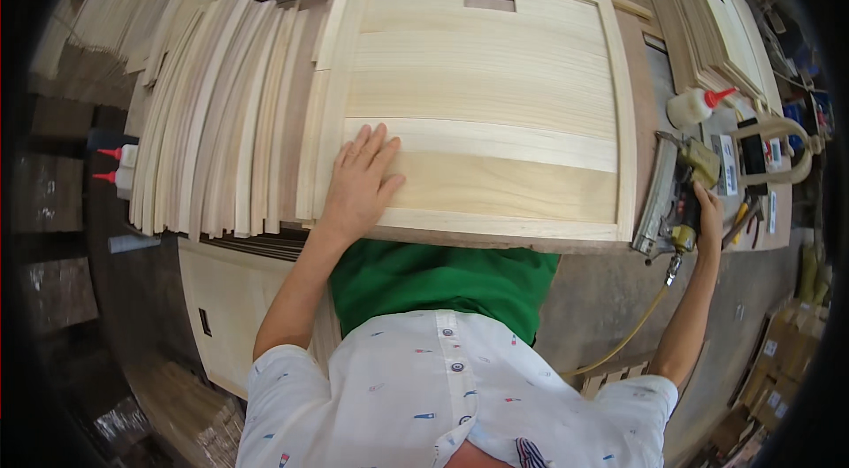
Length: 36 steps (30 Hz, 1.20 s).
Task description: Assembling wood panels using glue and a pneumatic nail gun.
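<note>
A pale wooden panel (486, 70) with a raised frame and a small rectangular slot near its far edge lies on the workbench before me. My left hand (358, 180) rests on its near left part, fingers stretched out and palm down. At the panel's right, my right hand (707, 213) is closed around a pneumatic nail gun (679, 194), its fingers partly hidden behind the tool. The gun's long silver magazine sits close beside the panel's right edge. A yellow air hose (632, 335) runs from its fitting down toward my body.
Thin wooden strips (221, 114) lie in rows left of the panel. Stacked slotted panels (707, 8) stand at the far right. A white glue bottle (688, 108) with a red tip, a clamp-like frame (787, 149) and pliers (753, 225) are near the gun. Two more glue bottles (126, 169) sit far left.
</note>
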Motion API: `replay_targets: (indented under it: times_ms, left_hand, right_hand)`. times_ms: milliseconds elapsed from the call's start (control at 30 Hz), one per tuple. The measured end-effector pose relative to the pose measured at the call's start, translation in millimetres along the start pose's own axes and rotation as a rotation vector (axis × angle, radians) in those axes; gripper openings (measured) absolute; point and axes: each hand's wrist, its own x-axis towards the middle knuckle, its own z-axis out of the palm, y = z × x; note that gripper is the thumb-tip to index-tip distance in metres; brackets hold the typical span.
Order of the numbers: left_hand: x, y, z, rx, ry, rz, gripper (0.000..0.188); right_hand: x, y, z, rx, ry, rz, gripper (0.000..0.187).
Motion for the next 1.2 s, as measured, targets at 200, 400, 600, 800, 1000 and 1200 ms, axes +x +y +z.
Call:
replay_targets:
  times_ms: [200,400,600,800,1000,1200]
  left_hand:
    - [-33,-2,-14,0.065,0.131,-0.088,0.046]
    - [-62,-5,-16,-0.045,0.293,-0.333,0.044]
    - [-59,-9,-21,-0.073,0.293,-0.337,0.040]
    - [-61,-10,-21,-0.131,0.314,-0.367,0.040]
    - [-60,-9,-43,-0.197,0.250,-0.370,0.045]
    - [-39,-2,-64,-0.364,0.253,-0.497,0.054]
  right_hand:
    - [-28,15,7,-0.699,0.311,-0.495,0.039]
    - [-112,-4,111,-0.666,0.169,-0.566,0.038]
    - [-111,-9,158,-0.912,0.187,-0.527,0.042]
    - [-101,-22,165,-1.018,0.212,-0.379,0.050]
    - [-106,-48,165,-0.808,0.179,-0.246,0.050]
    - [-111,-74,157,-0.617,0.128,-0.219,0.044]
